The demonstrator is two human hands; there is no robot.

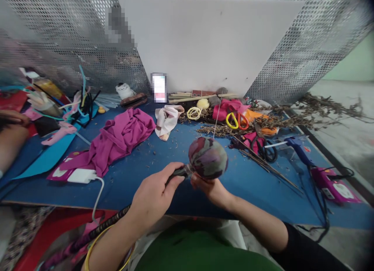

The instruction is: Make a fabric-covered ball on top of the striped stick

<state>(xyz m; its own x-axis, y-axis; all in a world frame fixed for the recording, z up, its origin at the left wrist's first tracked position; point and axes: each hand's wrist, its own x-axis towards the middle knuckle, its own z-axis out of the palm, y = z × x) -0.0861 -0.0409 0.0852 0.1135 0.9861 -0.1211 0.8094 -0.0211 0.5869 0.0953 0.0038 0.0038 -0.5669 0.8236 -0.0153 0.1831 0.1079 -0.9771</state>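
Note:
A round ball point(208, 158) wrapped in patterned dark red, purple and grey-green cloth is held above the table's near edge. My left hand point(156, 191) is closed around a dark handle point(178, 172) that meets the ball's left side. A dark wrapped rod point(112, 220) runs down to the lower left behind my left forearm; whether it joins the handle is hidden by my hand. Beneath the ball, my right hand point(214, 189) is curled with its fingers against the underside, partly hidden. A thin pale line point(216, 121) rises from the top of the ball.
The blue table point(140, 171) bears magenta cloth point(122, 128) and a white charger point(82, 176) at left. Yellow-and-red scissors point(237, 121), dark scissors point(264, 146), dried stems point(222, 130) and a blue glue gun point(299, 149) with its cord lie right. Another person's arm point(13, 140) rests far left.

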